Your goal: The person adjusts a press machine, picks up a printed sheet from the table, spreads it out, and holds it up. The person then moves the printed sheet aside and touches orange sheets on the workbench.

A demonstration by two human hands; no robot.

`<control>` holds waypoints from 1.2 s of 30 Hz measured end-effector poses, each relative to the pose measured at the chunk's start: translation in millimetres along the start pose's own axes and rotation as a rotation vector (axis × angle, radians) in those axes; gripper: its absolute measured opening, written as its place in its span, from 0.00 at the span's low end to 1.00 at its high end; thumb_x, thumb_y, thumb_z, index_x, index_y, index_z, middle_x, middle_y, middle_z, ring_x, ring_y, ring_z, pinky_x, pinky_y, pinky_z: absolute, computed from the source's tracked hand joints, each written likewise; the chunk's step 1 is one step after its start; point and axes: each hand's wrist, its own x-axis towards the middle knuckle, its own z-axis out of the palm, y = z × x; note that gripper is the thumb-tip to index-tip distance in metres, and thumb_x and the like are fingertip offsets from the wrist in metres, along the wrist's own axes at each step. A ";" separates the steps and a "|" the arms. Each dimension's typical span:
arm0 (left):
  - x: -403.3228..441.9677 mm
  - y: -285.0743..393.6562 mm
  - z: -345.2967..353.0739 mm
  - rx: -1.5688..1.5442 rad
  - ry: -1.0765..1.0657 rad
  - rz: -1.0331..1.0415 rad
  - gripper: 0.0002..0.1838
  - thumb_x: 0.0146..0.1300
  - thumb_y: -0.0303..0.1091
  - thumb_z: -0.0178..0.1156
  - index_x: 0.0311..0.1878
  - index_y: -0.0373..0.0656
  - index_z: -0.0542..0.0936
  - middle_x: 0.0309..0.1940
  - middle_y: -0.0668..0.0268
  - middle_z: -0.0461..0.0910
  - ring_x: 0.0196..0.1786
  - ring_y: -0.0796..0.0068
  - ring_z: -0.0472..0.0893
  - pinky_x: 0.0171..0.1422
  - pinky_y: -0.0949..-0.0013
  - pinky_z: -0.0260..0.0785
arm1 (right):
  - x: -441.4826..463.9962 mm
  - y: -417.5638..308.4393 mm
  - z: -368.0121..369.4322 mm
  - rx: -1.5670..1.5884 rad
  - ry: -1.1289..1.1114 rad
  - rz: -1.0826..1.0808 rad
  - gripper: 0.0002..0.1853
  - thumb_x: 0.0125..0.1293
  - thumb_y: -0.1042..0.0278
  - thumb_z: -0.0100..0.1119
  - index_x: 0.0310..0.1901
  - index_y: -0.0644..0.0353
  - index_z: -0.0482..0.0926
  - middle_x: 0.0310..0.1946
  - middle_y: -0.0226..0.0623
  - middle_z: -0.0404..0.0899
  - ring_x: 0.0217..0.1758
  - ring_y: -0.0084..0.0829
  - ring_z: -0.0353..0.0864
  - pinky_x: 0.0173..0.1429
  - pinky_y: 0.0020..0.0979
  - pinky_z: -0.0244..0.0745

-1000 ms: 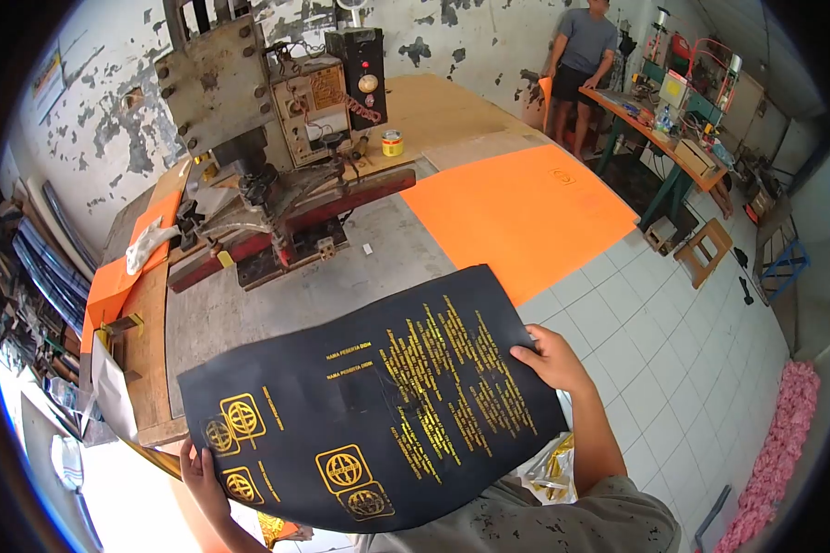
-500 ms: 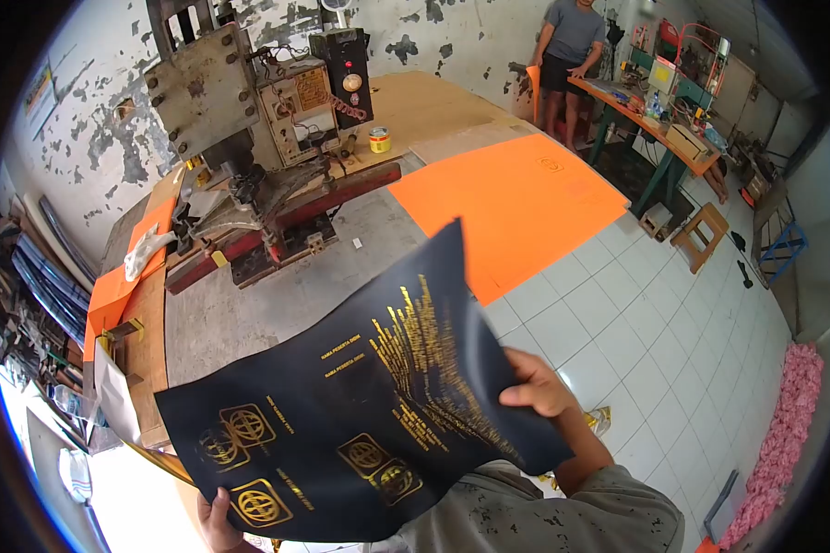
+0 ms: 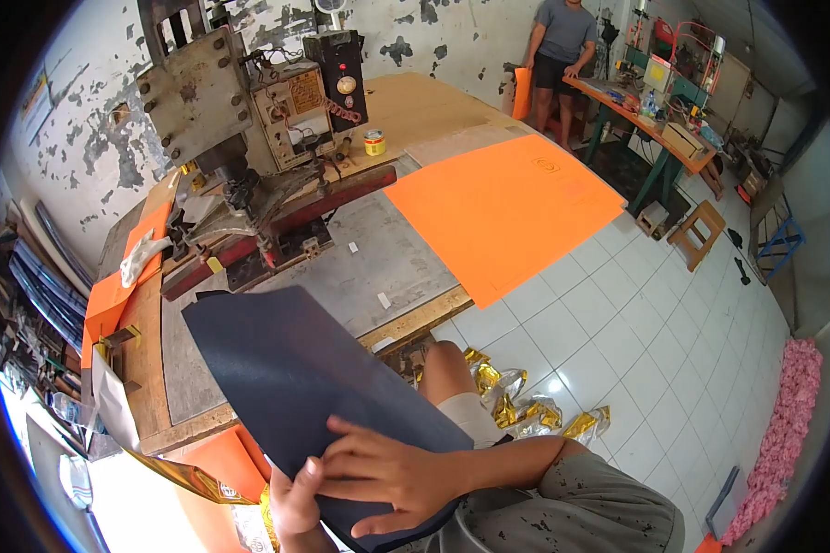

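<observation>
A dark sheet [image 3: 286, 369], its plain side up and no gold print showing, slants from the metal worktop [image 3: 341, 286] down to my lap. My left hand [image 3: 295, 502] holds its lower left edge, thumb on top. Across the sheet's lower part lies my right hand [image 3: 387, 475], fingers spread, its fingertips close to my left thumb. The sheet seems folded over, but its underside is hidden.
A press machine [image 3: 203, 101] stands over the worktop. An orange sheet [image 3: 507, 212] overhangs its right side. Crumpled gold foil [image 3: 526, 410] lies on the tiled floor. A person [image 3: 561, 55] stands at a bench [image 3: 650, 115]. A stool [image 3: 699, 235] is nearby.
The dark sheet has turned from its gold-printed face to its plain side. My right hand has let go of the right edge and moved left across the sheet, close to my left hand.
</observation>
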 end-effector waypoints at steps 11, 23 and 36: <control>-44.5 50.3 -123.6 0.046 0.738 -0.016 0.33 0.73 0.49 0.60 0.63 0.23 0.74 0.51 0.52 0.82 0.52 0.61 0.82 0.63 0.64 0.71 | -35.4 27.8 -35.3 -0.145 0.132 0.008 0.24 0.66 0.61 0.69 0.62 0.60 0.81 0.58 0.37 0.80 0.69 0.42 0.75 0.73 0.51 0.66; 104.7 207.3 -253.1 0.154 0.798 0.329 0.25 0.72 0.47 0.64 0.58 0.33 0.82 0.46 0.60 0.86 0.46 0.71 0.86 0.54 0.69 0.79 | -118.7 132.3 -39.4 -0.636 0.348 0.501 0.28 0.68 0.59 0.64 0.66 0.63 0.75 0.69 0.49 0.67 0.79 0.57 0.58 0.79 0.55 0.56; 416.4 327.7 -437.5 0.067 0.660 0.382 0.23 0.79 0.47 0.53 0.61 0.35 0.76 0.54 0.55 0.84 0.52 0.59 0.85 0.62 0.52 0.78 | -128.9 146.7 -27.4 -0.645 0.313 0.603 0.29 0.67 0.63 0.64 0.66 0.65 0.71 0.71 0.53 0.59 0.80 0.64 0.52 0.79 0.63 0.52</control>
